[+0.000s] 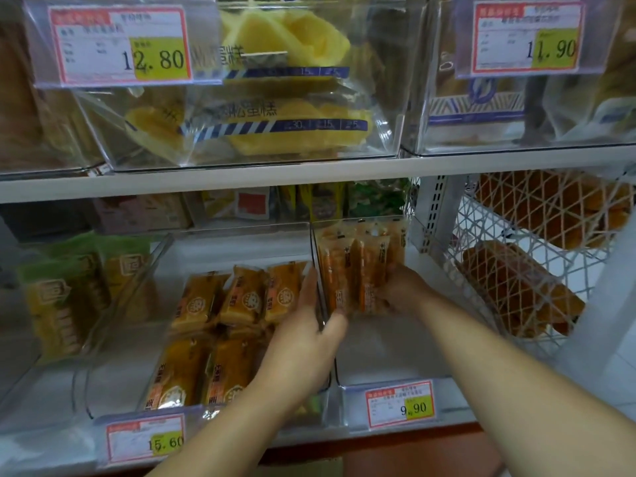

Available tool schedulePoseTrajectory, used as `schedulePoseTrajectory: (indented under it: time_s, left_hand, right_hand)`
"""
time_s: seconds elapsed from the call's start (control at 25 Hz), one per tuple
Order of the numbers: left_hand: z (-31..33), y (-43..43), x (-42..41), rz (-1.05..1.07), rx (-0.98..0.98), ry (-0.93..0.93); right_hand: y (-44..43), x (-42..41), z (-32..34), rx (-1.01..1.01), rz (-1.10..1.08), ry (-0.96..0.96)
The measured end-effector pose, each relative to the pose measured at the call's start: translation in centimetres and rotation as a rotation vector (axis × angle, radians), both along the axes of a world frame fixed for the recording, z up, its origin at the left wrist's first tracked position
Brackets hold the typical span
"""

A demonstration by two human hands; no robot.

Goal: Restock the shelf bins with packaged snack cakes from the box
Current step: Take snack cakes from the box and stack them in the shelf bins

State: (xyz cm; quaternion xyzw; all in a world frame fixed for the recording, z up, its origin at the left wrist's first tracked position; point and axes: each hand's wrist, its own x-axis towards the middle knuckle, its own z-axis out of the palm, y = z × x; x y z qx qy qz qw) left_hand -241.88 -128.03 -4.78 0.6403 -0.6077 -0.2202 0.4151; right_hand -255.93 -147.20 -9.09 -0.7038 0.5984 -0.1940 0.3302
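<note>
While left hand (306, 342) pinches the divider (318, 270), right hand (404, 290) clasps snack cakes (347, 270) beside it.

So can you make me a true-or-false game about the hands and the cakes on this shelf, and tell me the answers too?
1. The right hand holds orange packs in the bin with the 9.90 tag. True.
2. The left hand lifts a pack in the air. False: it holds the clear wall between two bins, with the thumb on one side and the fingers on the other.
3. The yellow cakes sit in the top bin with the 12.80 tag. True.
4. The white mesh basket on the right is empty. False: brown loaves lie in it.
</note>
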Motion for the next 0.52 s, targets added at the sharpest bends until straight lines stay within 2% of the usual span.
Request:
schedulePoseTrajectory:
  time_s: [0.52]
  left_hand:
    - [-0.1,0.0,0.0,0.013,-0.015,-0.004]
  right_hand:
    - [1.3,-0.3,0.0,0.047,0.061,-0.108]
